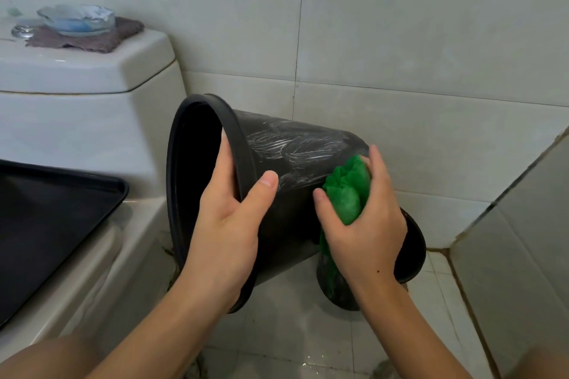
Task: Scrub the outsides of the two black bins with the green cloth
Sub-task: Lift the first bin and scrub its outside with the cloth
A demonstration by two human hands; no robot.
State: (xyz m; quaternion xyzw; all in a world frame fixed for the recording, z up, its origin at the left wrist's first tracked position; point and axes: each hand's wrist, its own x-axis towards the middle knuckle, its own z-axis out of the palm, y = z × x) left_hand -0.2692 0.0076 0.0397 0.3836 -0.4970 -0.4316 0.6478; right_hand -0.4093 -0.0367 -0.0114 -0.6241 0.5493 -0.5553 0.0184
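1. The left hand [228, 221] gripped the rim of the first bin [277, 163], with the fingers curled inside the mouth and the thumb pressed flat on the outer wall.
2. The right hand [363, 224] clutched the bunched green cloth [348, 191], fingers and thumb curled round it, and pressed it against the bin's side near the base.
3. That bin was held off the floor, tipped on its side with the open mouth facing left; pale soapy streaks marked its upper wall.
4. The second bin [412, 249] stood on the tiled floor [292, 317] just behind the right hand, mostly hidden.
5. A black tray [55, 218] lay on the toilet seat at the left.
6. Farther back, a cloth [77, 37] and a glass dish [77, 20] sat on the toilet tank [77, 71], against the tiled wall [400, 24].
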